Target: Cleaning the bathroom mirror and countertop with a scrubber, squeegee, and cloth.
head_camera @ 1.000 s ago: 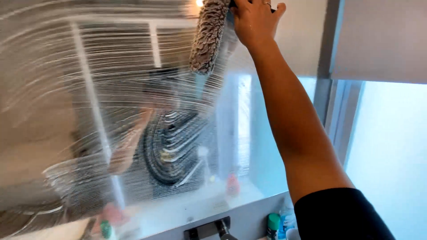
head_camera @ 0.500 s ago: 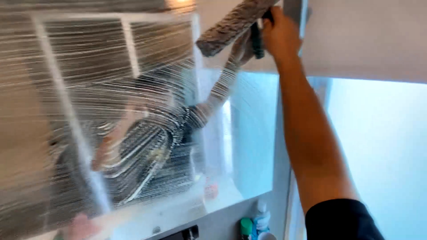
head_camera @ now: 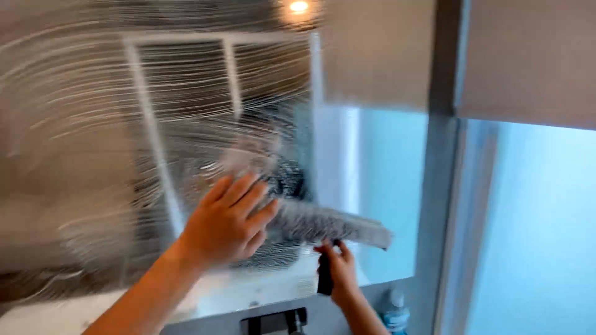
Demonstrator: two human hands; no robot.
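A big wall mirror [head_camera: 93, 124] is covered in curved soapy streaks. Low on the glass lies a grey fluffy window washer pad [head_camera: 335, 226], nearly level. My right hand [head_camera: 338, 270] is closed around its black handle just below the pad. My left hand [head_camera: 226, 220] reaches up from the lower left, fingers spread, resting on the pad's left end against the mirror. The glass dimly reflects a white grid frame and a blurred person.
A grey upright window frame [head_camera: 437, 186] borders the mirror on the right, with frosted pale-blue glass [head_camera: 534, 236] beyond and roller blinds [head_camera: 528, 56] above. A blue-labelled bottle [head_camera: 392, 311] and a black fitting [head_camera: 273, 321] sit below the mirror. A ceiling lamp [head_camera: 298, 7] glows in reflection.
My right hand has brought the washer down from the mirror's top edge to its lower part, turning it level. My left hand has come into view and landed on the pad.
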